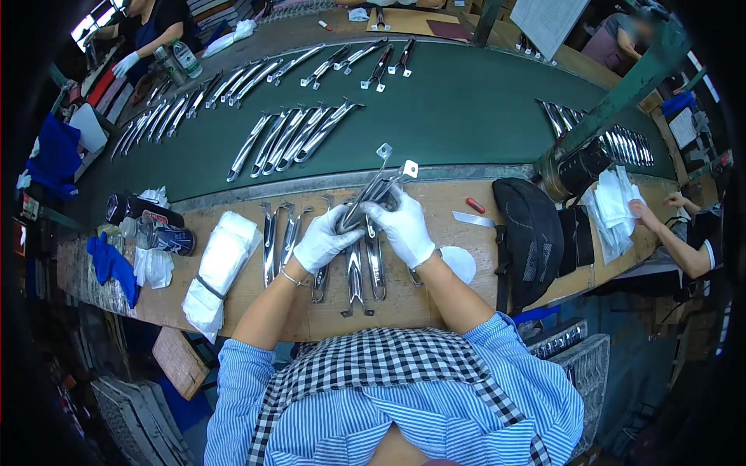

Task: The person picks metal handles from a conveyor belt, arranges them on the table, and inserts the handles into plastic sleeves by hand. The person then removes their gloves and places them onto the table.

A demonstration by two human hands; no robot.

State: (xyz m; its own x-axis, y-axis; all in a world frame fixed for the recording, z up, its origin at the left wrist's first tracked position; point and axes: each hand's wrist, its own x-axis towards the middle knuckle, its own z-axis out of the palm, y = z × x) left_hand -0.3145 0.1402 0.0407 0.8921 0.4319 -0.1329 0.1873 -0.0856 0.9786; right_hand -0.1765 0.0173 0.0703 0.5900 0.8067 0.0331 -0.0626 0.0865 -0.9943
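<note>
Both of my hands wear white gloves and come together over the cardboard-covered bench point(435, 307). My left hand point(322, 239) and my right hand point(402, 229) are closed around shiny chrome metal brackets point(374, 186). Their flat, holed end tabs point up and away from me; I cannot tell exactly how many there are. Below my hands, more chrome brackets point(355, 279) lie on the bench, partly covered by my gloves and wrists. To the left of my left hand, several similar chrome pieces point(269, 241) lie side by side.
Beyond the bench, a green conveyor belt point(451, 116) carries rows of chrome parts point(291, 140). Plastic-wrapped packs point(221, 268) and bottles point(167, 237) stand left. A red marker point(475, 205), a black bag point(528, 237) and a green post point(614, 101) are right. Other people work nearby.
</note>
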